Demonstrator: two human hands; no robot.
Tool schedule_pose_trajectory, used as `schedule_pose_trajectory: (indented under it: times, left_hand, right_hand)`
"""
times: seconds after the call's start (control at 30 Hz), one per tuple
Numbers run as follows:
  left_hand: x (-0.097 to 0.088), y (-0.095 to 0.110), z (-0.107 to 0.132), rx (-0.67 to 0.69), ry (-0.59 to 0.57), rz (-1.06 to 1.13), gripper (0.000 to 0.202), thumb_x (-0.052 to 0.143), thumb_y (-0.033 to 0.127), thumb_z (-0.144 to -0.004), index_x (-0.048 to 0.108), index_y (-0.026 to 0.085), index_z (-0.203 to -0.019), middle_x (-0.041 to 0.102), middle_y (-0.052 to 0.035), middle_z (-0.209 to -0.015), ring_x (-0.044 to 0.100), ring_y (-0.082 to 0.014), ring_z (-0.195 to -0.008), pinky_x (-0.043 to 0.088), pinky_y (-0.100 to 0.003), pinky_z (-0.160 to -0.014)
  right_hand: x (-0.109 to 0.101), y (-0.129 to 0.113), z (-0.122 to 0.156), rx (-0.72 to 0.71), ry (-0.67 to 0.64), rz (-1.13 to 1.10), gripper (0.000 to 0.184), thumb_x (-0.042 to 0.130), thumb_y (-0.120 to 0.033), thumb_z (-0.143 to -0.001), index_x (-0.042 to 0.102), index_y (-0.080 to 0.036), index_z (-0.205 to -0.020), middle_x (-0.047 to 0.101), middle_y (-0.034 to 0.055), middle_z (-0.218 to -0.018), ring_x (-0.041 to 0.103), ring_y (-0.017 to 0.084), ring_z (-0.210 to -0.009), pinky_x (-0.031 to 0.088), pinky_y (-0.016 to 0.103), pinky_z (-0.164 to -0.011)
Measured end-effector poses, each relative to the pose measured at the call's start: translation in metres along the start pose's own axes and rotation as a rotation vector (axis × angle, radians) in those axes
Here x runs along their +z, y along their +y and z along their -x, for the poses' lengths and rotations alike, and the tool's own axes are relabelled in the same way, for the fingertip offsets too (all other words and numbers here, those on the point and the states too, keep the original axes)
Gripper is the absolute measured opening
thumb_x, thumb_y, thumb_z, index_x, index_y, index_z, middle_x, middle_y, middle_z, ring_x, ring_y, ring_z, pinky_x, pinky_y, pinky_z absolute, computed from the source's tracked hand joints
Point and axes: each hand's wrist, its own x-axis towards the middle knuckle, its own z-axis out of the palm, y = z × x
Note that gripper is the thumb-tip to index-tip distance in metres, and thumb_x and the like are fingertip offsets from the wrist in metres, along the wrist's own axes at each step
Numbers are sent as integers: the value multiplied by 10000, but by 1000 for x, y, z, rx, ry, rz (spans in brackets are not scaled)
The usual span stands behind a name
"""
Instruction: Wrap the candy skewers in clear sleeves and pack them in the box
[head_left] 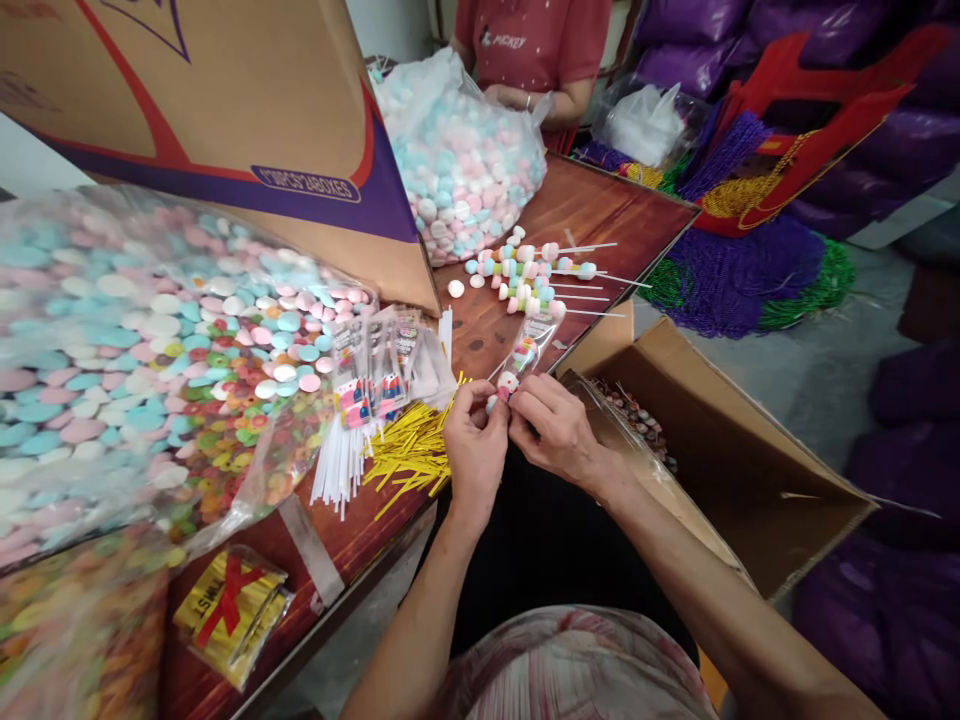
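Observation:
Between my two hands is a candy skewer [523, 350] inside a clear printed sleeve, at the table's front edge. The fingers of my left hand [477, 432] pinch its near end. My right hand [553, 420] grips the same end from the other side, fingers curled. Just beyond lie several unwrapped candy skewers [525, 275] with white sticks pointing right. To the left of my hands are a heap of gold twist ties [412, 445], a bundle of white sticks [341, 470] and a stack of printed clear sleeves [386, 360].
Large bags of pastel candies [90, 350] and fruit-coloured gummies [82, 620] cover the left side. A tall carton [247, 120] stands behind them. Below the table's right edge sits an open cardboard box [720, 450]. A person in a red shirt [532, 60] sits across the table.

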Motion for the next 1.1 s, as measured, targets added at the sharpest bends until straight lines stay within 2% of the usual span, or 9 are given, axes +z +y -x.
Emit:
schedule_pose_trajectory:
  times: [0.13,0.27,0.37,0.5,0.6,0.73,0.83,0.93,1.1]
  left_hand:
    - [0,-2,0,-8,41,10,129,651,308,-851,596,194,-871,605,-4,-850,598,-115,-775,506,-218,-710]
    - [-1,1,-5,-151,117,136,165,647,354,-846,587,210,-898,612,-3,-890,614,-112,-739,505,-203,-610]
    - [0,9,-9,-234,131,267,158,656,323,-827,568,215,-901,614,14,-834,647,-112,-694,515,-209,-606]
    - [4,16,-10,-307,121,357,183,676,308,-805,538,218,-884,644,18,-830,688,-132,-687,538,-240,-641]
    - [4,12,-9,-291,101,337,185,678,331,-811,548,214,-871,661,11,-802,691,-142,-695,528,-232,-619]
    - [-5,2,-10,-213,-13,228,204,682,384,-821,612,196,-857,676,2,-797,674,-138,-702,541,-252,-669]
    - [-15,0,-13,-167,-117,66,220,646,415,-849,647,196,-865,699,-17,-840,682,-153,-731,544,-272,-713]
    - [-26,3,-18,-86,-210,-125,198,594,394,-883,654,209,-846,687,-9,-778,661,-151,-655,501,-258,-651]
    - [-45,13,-28,85,-385,-388,213,527,317,-920,614,221,-751,552,26,-601,527,-142,-573,392,-260,-622]
  right_hand:
    - [2,-4,-4,96,23,-86,208,462,-95,-929,495,-210,-758,510,26,-734,474,169,-700,408,305,-656]
    - [1,-19,-3,347,102,-292,156,475,-142,-955,540,-204,-826,564,22,-782,526,146,-703,428,282,-652]
    - [2,-39,5,579,133,-433,55,540,-224,-948,525,-214,-896,593,0,-794,551,129,-661,452,263,-627]
    - [8,-61,14,736,77,-591,203,597,-263,-908,456,-227,-1050,621,2,-856,608,143,-701,501,269,-643]
    - [11,-61,14,797,129,-677,226,546,-250,-930,442,-231,-1129,647,13,-877,638,154,-743,512,273,-655]
    - [8,-48,12,808,176,-614,242,514,-256,-949,523,-228,-1189,564,-41,-709,548,129,-609,455,246,-584]
    - [6,-39,12,810,173,-606,300,524,-277,-945,590,-214,-1230,570,-28,-714,496,124,-585,439,250,-574]
    - [4,-36,11,829,202,-646,286,536,-291,-936,655,-200,-1181,656,15,-832,562,139,-672,481,268,-645]
    - [-1,-34,7,847,228,-668,251,551,-293,-920,707,-205,-1096,715,44,-937,659,202,-895,528,326,-812]
